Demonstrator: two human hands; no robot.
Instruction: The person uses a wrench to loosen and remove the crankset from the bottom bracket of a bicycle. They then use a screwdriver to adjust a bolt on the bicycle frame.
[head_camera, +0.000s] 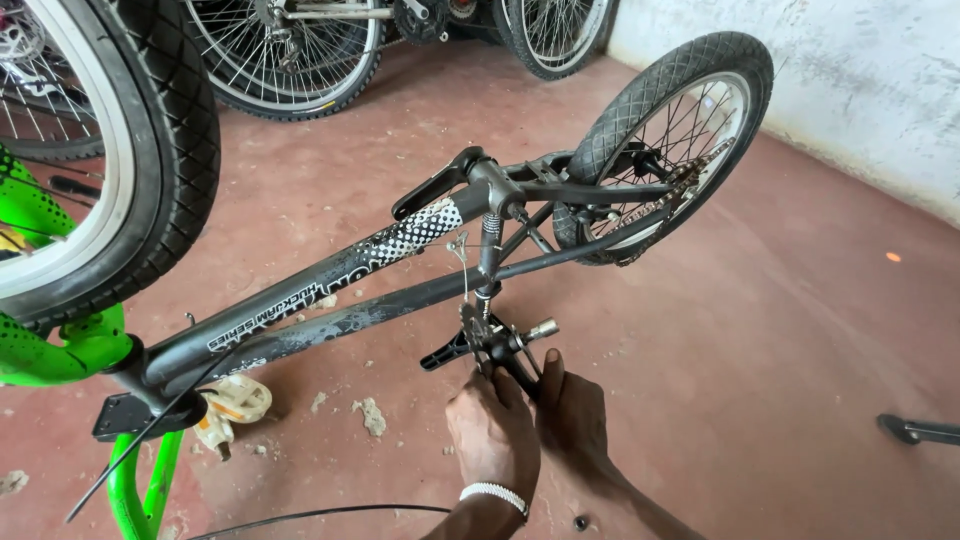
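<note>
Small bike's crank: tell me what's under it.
Both hands, the left hand and right hand, sit under the crank on the red floor. They cover the crank's lower end, so whatever they grip is hidden.

The floor (780, 330) is reddish-brown concrete, worn and stained, with pale crumbs of debris (372, 415) scattered to the left of the hands. A whitewashed wall (850, 80), scuffed and grey-streaked, runs along the far right. More bicycle wheels (290, 60) stand at the far end. A dark tool (915, 430) lies on the floor to the right. Lighting is even, soft daylight.
</note>
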